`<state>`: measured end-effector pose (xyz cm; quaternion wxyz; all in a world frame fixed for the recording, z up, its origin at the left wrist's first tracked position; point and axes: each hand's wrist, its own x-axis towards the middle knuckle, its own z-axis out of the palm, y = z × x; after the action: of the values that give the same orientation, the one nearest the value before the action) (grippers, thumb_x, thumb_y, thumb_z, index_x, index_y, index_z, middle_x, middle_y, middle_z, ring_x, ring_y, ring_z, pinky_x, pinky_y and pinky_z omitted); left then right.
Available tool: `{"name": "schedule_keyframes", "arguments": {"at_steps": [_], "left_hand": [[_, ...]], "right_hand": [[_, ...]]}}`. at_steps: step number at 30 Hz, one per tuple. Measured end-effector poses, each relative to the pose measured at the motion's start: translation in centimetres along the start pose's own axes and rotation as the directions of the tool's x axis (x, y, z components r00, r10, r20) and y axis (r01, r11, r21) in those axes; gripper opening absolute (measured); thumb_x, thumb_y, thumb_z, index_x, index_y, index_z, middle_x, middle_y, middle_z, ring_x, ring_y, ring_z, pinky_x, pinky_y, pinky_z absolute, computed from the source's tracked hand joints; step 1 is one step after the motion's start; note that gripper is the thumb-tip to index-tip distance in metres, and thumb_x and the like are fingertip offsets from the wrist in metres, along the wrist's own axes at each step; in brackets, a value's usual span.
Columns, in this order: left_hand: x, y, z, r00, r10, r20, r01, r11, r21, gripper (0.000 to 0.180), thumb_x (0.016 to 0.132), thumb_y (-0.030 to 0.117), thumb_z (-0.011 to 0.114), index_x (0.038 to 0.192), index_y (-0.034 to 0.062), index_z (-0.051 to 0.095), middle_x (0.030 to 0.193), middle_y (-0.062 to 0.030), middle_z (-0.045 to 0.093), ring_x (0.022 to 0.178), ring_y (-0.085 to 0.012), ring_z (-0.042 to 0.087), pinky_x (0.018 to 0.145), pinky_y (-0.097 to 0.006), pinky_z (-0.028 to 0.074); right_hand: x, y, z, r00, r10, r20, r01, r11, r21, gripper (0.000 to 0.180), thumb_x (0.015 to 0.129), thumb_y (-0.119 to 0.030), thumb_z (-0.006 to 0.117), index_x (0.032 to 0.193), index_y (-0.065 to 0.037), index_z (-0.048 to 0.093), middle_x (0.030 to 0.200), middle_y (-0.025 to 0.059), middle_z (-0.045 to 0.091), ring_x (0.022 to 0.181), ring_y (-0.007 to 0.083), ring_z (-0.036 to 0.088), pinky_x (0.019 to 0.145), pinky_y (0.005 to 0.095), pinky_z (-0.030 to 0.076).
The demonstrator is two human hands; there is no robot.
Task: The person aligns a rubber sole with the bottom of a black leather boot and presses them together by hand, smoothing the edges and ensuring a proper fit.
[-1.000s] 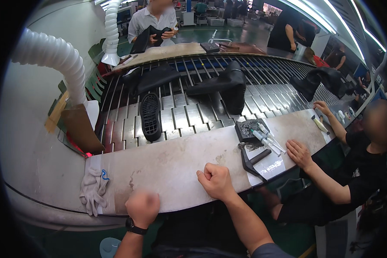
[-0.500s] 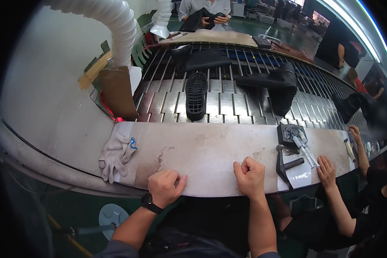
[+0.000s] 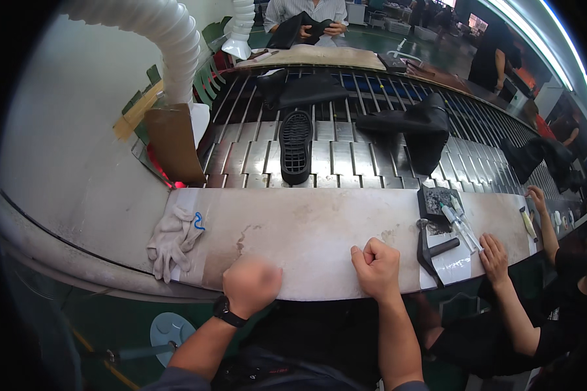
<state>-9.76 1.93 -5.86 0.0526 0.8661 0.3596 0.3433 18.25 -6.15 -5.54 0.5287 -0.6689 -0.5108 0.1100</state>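
Note:
My left hand (image 3: 251,285), with a black watch on its wrist, rests as a closed fist on the near edge of the pale worktop (image 3: 306,234); its finger side is blurred. My right hand (image 3: 378,264) is also curled into a fist on the worktop, thumb upward, and nothing shows in it. Right of it lies a hammer (image 3: 426,254) with a dark head and handle. Beyond the worktop a black shoe sole (image 3: 296,146) lies tread up on the metal slat conveyor (image 3: 355,159). A black boot (image 3: 424,133) lies to its right.
White work gloves (image 3: 173,241) lie at the left end. A dark block (image 3: 437,202) and syringe-like clear tubes (image 3: 460,225) are at the right, beside a co-worker's hand (image 3: 494,254). A white ribbed duct (image 3: 179,55) hangs at the left. Across the conveyor another person holds black boot material (image 3: 292,32).
The view has shifted slightly. My left fist has turned a little and its finger side is now blurred. My right fist stays where it was.

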Motion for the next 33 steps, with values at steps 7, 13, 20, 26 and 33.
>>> {"name": "schedule_keyframes", "arguments": {"at_steps": [7, 13, 20, 26, 33], "left_hand": [[0.19, 0.15, 0.33, 1.0, 0.009, 0.0, -0.009, 0.999, -0.043, 0.027, 0.085, 0.016, 0.085, 0.072, 0.0098, 0.062, 0.063, -0.0071, 0.056, 0.052, -0.0281, 0.058, 0.05, -0.041, 0.043], [-0.39, -0.11, 0.31, 0.999, -0.035, 0.017, 0.036, 0.998, -0.053, 0.028, 0.085, 0.018, 0.084, 0.071, 0.0099, 0.061, 0.068, -0.0095, 0.06, 0.06, -0.0336, 0.062, 0.054, -0.045, 0.046], [-0.16, 0.33, 0.26, 1.0, 0.003, -0.006, -0.003, 0.997, -0.073, 0.025, 0.086, 0.013, 0.083, 0.074, 0.0067, 0.062, 0.063, -0.0098, 0.057, 0.055, -0.0316, 0.058, 0.053, -0.043, 0.045], [-0.32, 0.18, 0.15, 0.998, -0.054, 0.029, 0.056, 0.996, -0.063, 0.026, 0.085, 0.016, 0.083, 0.072, 0.0088, 0.061, 0.069, -0.0102, 0.062, 0.061, -0.0344, 0.063, 0.056, -0.046, 0.047], [-0.48, -0.08, 0.18, 0.999, -0.039, 0.014, 0.04, 0.998, -0.046, 0.026, 0.085, 0.016, 0.083, 0.073, 0.009, 0.062, 0.069, -0.0092, 0.062, 0.061, -0.0332, 0.063, 0.055, -0.045, 0.047]], "right_hand": [[0.02, 0.02, -0.49, 1.0, -0.003, -0.006, 0.003, 1.0, -0.017, 0.041, 0.089, -0.009, 0.079, 0.067, -0.005, 0.045, 0.056, 0.0107, 0.047, 0.049, 0.0278, 0.047, 0.051, 0.0411, 0.039], [-0.11, -0.28, -0.23, 1.0, -0.019, -0.001, 0.019, 0.999, -0.049, 0.038, 0.089, -0.011, 0.079, 0.067, -0.005, 0.049, 0.058, 0.0124, 0.05, 0.05, 0.0315, 0.052, 0.053, 0.0427, 0.043], [-0.27, -0.02, -0.5, 1.0, -0.011, 0.003, 0.011, 0.999, -0.034, 0.038, 0.09, -0.014, 0.078, 0.067, -0.006, 0.049, 0.058, 0.0126, 0.051, 0.051, 0.032, 0.053, 0.053, 0.0429, 0.043], [-0.18, 0.22, -0.05, 0.999, -0.037, -0.018, 0.037, 0.999, -0.015, 0.041, 0.09, -0.013, 0.08, 0.066, -0.005, 0.048, 0.056, 0.0106, 0.048, 0.049, 0.0261, 0.048, 0.051, 0.0397, 0.04], [-0.15, 0.13, 0.15, 0.999, -0.047, -0.025, 0.046, 0.999, -0.019, 0.041, 0.09, -0.013, 0.08, 0.066, -0.004, 0.048, 0.056, 0.0112, 0.048, 0.049, 0.0261, 0.048, 0.051, 0.0399, 0.04]]}}
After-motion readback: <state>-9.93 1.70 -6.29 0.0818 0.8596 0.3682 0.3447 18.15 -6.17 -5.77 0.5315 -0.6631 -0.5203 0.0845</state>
